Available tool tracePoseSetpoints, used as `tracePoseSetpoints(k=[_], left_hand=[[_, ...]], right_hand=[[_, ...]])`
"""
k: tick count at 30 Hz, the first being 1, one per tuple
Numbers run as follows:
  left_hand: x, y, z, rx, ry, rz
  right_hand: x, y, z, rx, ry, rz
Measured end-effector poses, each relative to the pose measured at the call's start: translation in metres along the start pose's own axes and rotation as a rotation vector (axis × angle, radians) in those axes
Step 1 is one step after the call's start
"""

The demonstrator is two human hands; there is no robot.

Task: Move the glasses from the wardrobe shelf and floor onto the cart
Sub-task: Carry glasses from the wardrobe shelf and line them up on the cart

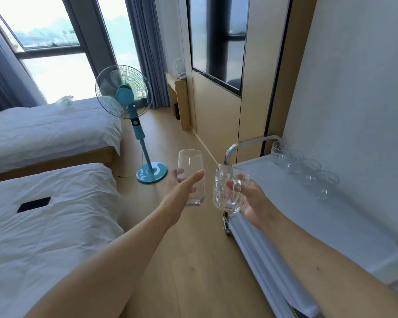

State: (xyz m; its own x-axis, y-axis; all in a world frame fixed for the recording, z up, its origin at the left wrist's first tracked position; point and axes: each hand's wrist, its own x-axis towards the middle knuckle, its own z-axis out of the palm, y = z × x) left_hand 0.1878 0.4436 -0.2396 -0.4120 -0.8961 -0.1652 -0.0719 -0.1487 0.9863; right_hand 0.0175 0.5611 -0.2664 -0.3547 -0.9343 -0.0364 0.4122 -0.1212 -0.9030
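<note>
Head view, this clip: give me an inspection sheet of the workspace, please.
Surface: white-topped metal cart, mostly bare.
Job's things: clear stemless tumbler and clear handled glass mug, both carried; row of clear glasses along the cart's wall side.
Clutter: black phone on white bed.
Hands: left hand holds the tumbler; right hand holds the mug.
Cables: nothing seen.
Surroundings: teal pedestal fan, wooden floor, window.

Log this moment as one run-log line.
left hand: holds tumbler upright | right hand: holds mug | cart: row of glasses by wall | both held glasses not yet set down
</note>
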Motion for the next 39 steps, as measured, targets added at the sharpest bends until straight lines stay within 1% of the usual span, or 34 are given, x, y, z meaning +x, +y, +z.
tracePoseSetpoints(k=[7, 12, 14, 18, 22, 25, 30, 33, 37, 39], left_hand=[[0.051, -0.018, 0.03, -0.017, -0.075, -0.057], [0.094, -0.03, 0.054, -0.01, -0.149, -0.111], [0.114, -0.035, 0.064, -0.011, -0.202, -0.115], [0.152, -0.043, 0.084, 0.029, -0.303, -0.158], [0.188, -0.042, 0.103, 0.069, -0.411, -0.183], [0.212, -0.048, 0.122, 0.102, -0.504, -0.196], [0.232, -0.066, 0.152, 0.213, -0.667, -0.229], [0.237, -0.074, 0.17, 0.249, -0.759, -0.236], [0.237, -0.085, 0.197, 0.276, -0.886, -0.264], [0.233, -0.093, 0.212, 0.291, -0.939, -0.273]], right_hand=[[0.025, 0.002, -0.028, -0.019, 0.035, 0.032], [0.045, 0.011, -0.046, -0.035, 0.154, 0.036], [0.056, 0.013, -0.052, -0.037, 0.215, 0.029], [0.073, 0.019, -0.063, 0.027, 0.403, 0.027], [0.087, 0.025, -0.075, 0.104, 0.504, -0.002], [0.096, 0.032, -0.086, 0.129, 0.638, -0.009], [0.095, 0.041, -0.097, 0.227, 0.831, -0.038], [0.087, 0.044, -0.102, 0.237, 0.928, -0.055], [0.072, 0.045, -0.105, 0.217, 0.99, -0.098], [0.062, 0.049, -0.109, 0.206, 1.046, -0.109]])
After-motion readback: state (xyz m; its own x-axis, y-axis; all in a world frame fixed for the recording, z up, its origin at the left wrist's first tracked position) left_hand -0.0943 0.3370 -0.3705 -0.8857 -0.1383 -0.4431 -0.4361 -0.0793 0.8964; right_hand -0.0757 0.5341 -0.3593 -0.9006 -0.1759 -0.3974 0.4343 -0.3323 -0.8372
